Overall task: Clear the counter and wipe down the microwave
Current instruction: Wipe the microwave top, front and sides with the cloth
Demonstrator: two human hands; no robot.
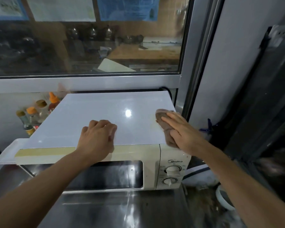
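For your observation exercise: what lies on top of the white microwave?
On the white microwave: a brown cloth under the flat right hand, the curled left hand resting. The surface beneath cloth and hands is hidden.

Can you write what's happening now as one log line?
step: wiping microwave top | right hand: presses brown cloth flat | left hand: curled, resting on top

Right hand flat on cloth
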